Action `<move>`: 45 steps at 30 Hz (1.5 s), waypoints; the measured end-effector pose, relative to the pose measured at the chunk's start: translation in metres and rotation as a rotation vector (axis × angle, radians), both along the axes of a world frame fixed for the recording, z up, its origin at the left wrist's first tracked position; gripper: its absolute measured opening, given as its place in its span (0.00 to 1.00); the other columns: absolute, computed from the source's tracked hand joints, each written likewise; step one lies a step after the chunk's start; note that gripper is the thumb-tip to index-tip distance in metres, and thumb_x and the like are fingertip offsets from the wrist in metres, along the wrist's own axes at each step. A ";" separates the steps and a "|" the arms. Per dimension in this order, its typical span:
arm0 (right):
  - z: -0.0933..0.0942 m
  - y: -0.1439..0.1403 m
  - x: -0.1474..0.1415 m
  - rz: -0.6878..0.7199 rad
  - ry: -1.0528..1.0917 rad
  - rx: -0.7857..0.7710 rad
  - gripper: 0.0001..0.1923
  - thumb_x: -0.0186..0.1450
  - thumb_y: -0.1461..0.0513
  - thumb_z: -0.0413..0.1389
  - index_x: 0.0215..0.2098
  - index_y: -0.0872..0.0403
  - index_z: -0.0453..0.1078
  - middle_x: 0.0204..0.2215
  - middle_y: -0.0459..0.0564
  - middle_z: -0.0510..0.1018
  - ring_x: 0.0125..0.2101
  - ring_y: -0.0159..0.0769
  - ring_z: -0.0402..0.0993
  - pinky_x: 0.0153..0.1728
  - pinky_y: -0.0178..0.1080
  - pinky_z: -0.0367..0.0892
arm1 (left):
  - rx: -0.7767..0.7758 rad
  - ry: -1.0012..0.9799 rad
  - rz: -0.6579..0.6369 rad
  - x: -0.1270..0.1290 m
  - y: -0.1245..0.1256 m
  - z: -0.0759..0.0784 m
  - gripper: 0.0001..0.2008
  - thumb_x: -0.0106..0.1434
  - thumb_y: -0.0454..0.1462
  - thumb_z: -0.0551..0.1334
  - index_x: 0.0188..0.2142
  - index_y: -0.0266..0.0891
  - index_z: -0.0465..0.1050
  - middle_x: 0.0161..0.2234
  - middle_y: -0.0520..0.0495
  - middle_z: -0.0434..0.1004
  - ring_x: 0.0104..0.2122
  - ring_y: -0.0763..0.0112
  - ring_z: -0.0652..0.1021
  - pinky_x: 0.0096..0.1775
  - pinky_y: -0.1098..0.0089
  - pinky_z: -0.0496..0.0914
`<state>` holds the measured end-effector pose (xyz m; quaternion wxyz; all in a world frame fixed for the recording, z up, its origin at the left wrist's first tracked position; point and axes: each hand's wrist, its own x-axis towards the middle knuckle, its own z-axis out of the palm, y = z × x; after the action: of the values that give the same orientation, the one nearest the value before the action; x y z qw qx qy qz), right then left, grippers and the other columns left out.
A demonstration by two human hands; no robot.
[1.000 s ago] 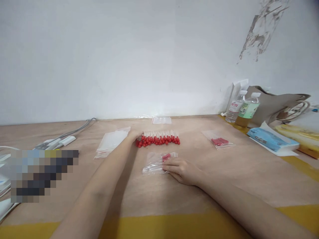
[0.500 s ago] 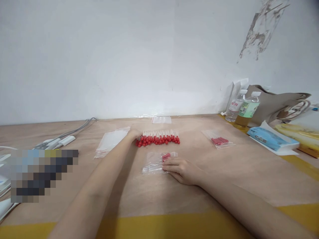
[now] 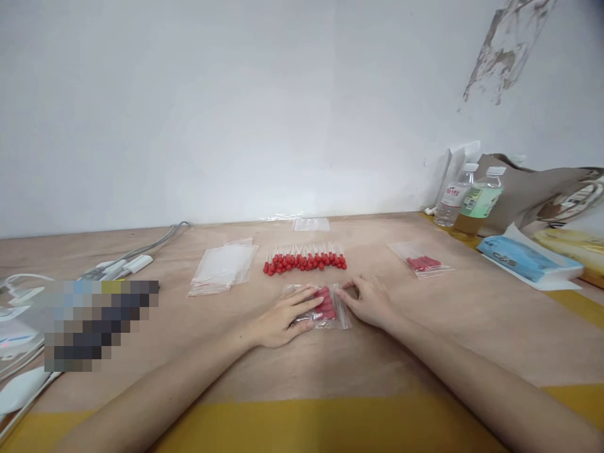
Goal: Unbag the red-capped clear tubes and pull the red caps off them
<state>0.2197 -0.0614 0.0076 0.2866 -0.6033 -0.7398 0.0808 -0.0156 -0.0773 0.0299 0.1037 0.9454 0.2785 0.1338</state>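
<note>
A small clear zip bag [image 3: 342, 322] with several red rod-shaped pieces [image 3: 325, 304] inside lies flat on the table in front of me. My left hand [image 3: 283, 316] rests on its left part, fingers stretched and spread over the plastic. At the bag's right edge, my right hand [image 3: 370, 302] has its thumb and index fingertips brought together on the plastic, the other fingers lying beside it. Just beyond, a row of red-tipped sticks [image 3: 304, 259] is laid side by side, heads towards me.
Flat bags [image 3: 221, 267] are stacked left; another bag [image 3: 311, 224] lies near the wall. A filled bag [image 3: 419, 259] is to the right. Farther right stand two bottles [image 3: 479, 201], a blue tissue pack [image 3: 528, 258] and a grey bag [image 3: 528, 189]. Cables [image 3: 155, 239] lie left.
My left hand has come back from the row's left end onto the bag. My right hand has shifted from on top of the bag to its right edge. The view has shifted slightly.
</note>
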 end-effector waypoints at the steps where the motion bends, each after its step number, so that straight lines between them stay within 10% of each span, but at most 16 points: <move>1: 0.000 0.002 0.000 0.000 0.027 -0.056 0.18 0.56 0.49 0.51 0.33 0.54 0.71 0.33 0.52 0.73 0.38 0.40 0.66 0.39 0.41 0.59 | -0.019 0.037 0.006 0.000 -0.002 -0.001 0.24 0.64 0.43 0.48 0.59 0.47 0.46 0.60 0.49 0.47 0.59 0.65 0.51 0.57 0.57 0.48; 9: 0.004 0.000 -0.014 0.179 0.572 -0.507 0.16 0.52 0.56 0.58 0.36 0.58 0.65 0.24 0.45 0.73 0.24 0.28 0.69 0.25 0.31 0.62 | -0.017 0.073 0.155 -0.005 -0.021 -0.004 0.24 0.65 0.44 0.46 0.60 0.48 0.43 0.61 0.50 0.42 0.60 0.64 0.49 0.57 0.57 0.49; 16: 0.019 -0.013 -0.018 0.239 0.753 -0.881 0.15 0.54 0.59 0.56 0.39 0.57 0.66 0.13 0.38 0.67 0.07 0.20 0.53 0.07 0.26 0.41 | -0.004 0.046 0.211 -0.003 -0.027 -0.005 0.24 0.64 0.45 0.47 0.59 0.46 0.48 0.60 0.47 0.46 0.59 0.65 0.52 0.56 0.58 0.53; 27: 0.030 -0.015 -0.006 0.003 0.812 -0.816 0.23 0.54 0.61 0.57 0.46 0.58 0.57 0.33 0.53 0.73 0.21 0.31 0.73 0.12 0.28 0.62 | -0.001 -0.006 0.214 -0.003 -0.028 -0.004 0.23 0.64 0.44 0.48 0.58 0.47 0.50 0.60 0.48 0.47 0.58 0.64 0.54 0.56 0.59 0.55; 31: 0.034 -0.020 -0.006 0.103 0.985 -1.000 0.21 0.55 0.64 0.57 0.46 0.58 0.56 0.30 0.53 0.75 0.24 0.35 0.74 0.24 0.38 0.71 | -0.006 0.006 0.227 -0.003 -0.028 -0.005 0.23 0.64 0.44 0.47 0.58 0.47 0.49 0.60 0.49 0.47 0.58 0.65 0.54 0.56 0.59 0.54; 40: 0.017 -0.008 -0.021 0.151 1.217 -0.849 0.22 0.50 0.74 0.56 0.42 0.59 0.58 0.22 0.47 0.75 0.22 0.33 0.74 0.26 0.38 0.72 | -0.021 -0.191 0.222 0.008 -0.013 0.000 0.17 0.64 0.41 0.49 0.52 0.43 0.61 0.50 0.46 0.65 0.49 0.68 0.66 0.50 0.63 0.62; 45: 0.016 -0.004 -0.022 0.172 1.226 -0.826 0.19 0.47 0.73 0.59 0.36 0.58 0.61 0.19 0.44 0.74 0.20 0.31 0.73 0.22 0.34 0.71 | 0.198 -0.185 0.014 0.028 0.021 0.009 0.14 0.64 0.37 0.49 0.47 0.43 0.67 0.47 0.44 0.67 0.47 0.68 0.68 0.47 0.65 0.64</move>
<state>0.1975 -0.0655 0.0236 0.3905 -0.4487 -0.4010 0.6967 0.0125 -0.0564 0.0388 0.0341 0.9326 0.2600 0.2479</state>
